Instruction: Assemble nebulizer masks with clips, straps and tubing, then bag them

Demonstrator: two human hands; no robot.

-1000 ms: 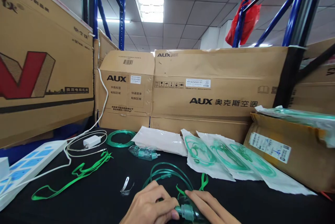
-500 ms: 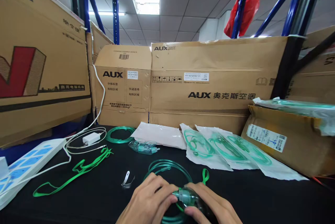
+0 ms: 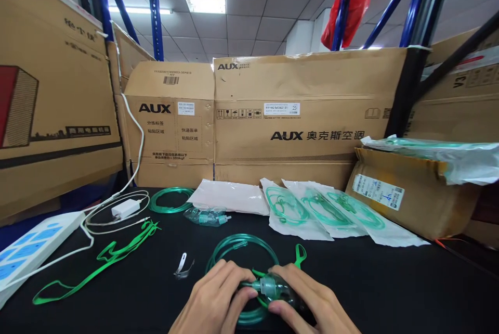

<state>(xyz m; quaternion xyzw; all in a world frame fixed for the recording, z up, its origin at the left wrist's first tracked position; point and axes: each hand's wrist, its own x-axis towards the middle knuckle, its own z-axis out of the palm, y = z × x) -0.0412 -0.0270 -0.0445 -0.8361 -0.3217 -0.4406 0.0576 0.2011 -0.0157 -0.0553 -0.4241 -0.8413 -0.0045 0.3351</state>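
Both hands work at the near edge of a black table (image 3: 390,292). My left hand (image 3: 212,300) pinches the connector end of a clear green oxygen mask (image 3: 275,288). My right hand (image 3: 312,303) wraps around the mask body from the right. A coil of green tubing (image 3: 234,244) lies just behind the hands, and a green strap loop (image 3: 300,255) sticks up by the right hand. A small metal clip (image 3: 182,265) rests left of the coil.
Three sealed mask packets (image 3: 323,209) and a white bag (image 3: 230,196) lie further back. Another mask (image 3: 205,215), a tubing coil (image 3: 169,201), a green strap (image 3: 97,261), a white charger (image 3: 125,209) and a power strip (image 3: 31,251) sit at left. Cardboard boxes (image 3: 312,115) wall the table.
The view has tipped and shifted, so everything sits lower left. My hands have lifted the mask slightly and closed more tightly around it; the connector now points left.
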